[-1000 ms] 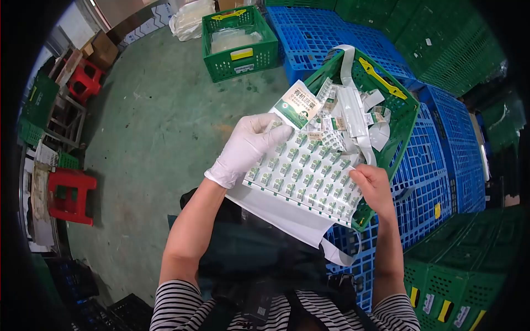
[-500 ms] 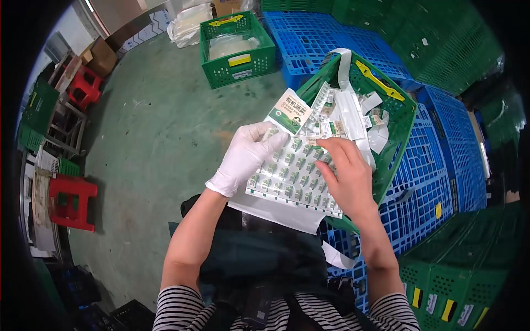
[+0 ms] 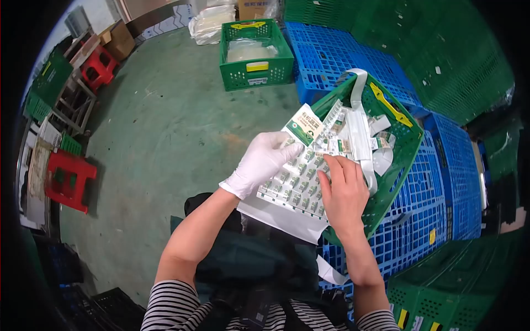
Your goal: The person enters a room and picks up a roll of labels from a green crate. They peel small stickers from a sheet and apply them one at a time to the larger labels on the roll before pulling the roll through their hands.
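Observation:
My left hand, in a white glove, is closed on a printed card with a green and cream face, pinched between thumb and fingers. Beneath it lies a white sheet with rows of small green and white labels. My right hand is bare, its fingers curved over the sheet's right part; whether its fingertips hold a label is hidden. The sheet rests at the near left side of a tilted green crate. White strips and more labels lie inside that crate.
Blue plastic pallets lie under and behind the crate. Another green crate with plastic bags stands on the green floor ahead. Red stools are at the left, stacked green crates at the lower right.
The view has shifted, so the hands and crates appear slightly lower. My left hand still grips the card, and my right hand remains over the label sheet.

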`<state>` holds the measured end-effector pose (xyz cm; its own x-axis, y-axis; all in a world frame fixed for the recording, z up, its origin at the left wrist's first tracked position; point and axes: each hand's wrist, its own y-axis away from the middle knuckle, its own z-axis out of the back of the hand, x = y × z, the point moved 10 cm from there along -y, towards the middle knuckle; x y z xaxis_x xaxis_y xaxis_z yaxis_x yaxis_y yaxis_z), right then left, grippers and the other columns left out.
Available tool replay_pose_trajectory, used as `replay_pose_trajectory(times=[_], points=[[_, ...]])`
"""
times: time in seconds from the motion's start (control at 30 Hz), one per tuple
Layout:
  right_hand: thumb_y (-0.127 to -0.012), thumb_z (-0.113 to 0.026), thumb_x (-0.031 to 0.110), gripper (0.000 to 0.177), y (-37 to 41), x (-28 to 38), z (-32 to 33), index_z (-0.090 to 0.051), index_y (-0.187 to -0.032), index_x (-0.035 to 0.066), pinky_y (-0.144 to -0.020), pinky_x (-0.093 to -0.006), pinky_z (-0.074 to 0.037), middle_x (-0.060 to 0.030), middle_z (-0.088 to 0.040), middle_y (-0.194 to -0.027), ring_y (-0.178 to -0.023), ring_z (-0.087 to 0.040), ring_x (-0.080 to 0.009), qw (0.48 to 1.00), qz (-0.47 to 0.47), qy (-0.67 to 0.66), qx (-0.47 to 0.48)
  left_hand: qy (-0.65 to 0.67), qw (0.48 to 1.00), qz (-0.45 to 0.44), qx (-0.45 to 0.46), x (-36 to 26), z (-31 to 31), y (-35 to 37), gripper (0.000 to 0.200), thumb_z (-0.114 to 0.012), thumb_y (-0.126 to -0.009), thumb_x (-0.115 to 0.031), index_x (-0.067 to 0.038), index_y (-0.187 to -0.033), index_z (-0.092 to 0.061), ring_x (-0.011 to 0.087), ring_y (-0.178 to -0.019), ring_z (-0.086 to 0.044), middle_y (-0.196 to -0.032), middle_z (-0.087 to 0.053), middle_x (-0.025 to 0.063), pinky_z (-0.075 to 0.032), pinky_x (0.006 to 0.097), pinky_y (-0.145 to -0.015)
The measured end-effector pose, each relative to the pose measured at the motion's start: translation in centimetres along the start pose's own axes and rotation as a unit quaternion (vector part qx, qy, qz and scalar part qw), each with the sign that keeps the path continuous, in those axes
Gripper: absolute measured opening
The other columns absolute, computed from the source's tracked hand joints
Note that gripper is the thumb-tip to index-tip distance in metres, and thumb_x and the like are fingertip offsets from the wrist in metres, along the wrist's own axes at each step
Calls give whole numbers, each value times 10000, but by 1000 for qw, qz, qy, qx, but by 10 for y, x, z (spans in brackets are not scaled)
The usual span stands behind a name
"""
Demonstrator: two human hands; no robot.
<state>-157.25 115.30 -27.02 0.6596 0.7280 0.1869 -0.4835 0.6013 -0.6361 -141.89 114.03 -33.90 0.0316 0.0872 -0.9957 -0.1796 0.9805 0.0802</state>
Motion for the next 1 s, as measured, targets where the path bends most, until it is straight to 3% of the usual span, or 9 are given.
replay_pose_trajectory(times=[0.03,0.07,0.73,1.0], points=[[-667,-703,104,375,1,2,-1,-585,-1022,87,-667,-335,-475,-49,-552,-959,-832,-545,-237,1000,6,-1,-1,7,1000,-3,-4,1,0,-1,230,-649,-826,-216,-12,-932,-656,0,-610,-470,-740,-603,-44,-393,184,-531],[-669,-702,103,374,1,1,-1,-584,-1024,86,-670,-337,-475,-54,-552,-965,-841,-543,-241,1000,-1,-2,0,31,998,49,-8,7,-1,1,234,-650,-827,-227,-19,-933,-660,0,-600,-462,-734,-600,-46,-387,184,-520],[-687,-695,140,366,2,0,-12,-589,-1033,87,-630,-325,-472,-40,-540,-913,-800,-547,-218,1000,-6,-11,15,-5,998,63,-24,12,4,-3,206,-652,-823,-213,-20,-894,-666,6,-574,-447,-696,-593,-47,-377,186,-508],[-673,-701,120,240,4,-1,-13,-610,-895,121,-621,-310,-461,-6,-541,-845,-773,-546,-190,999,12,-21,-25,-17,999,34,-29,18,7,-10,201,-641,-824,-201,-13,-891,-670,15,-606,-458,-716,-605,-30,-384,187,-545]])
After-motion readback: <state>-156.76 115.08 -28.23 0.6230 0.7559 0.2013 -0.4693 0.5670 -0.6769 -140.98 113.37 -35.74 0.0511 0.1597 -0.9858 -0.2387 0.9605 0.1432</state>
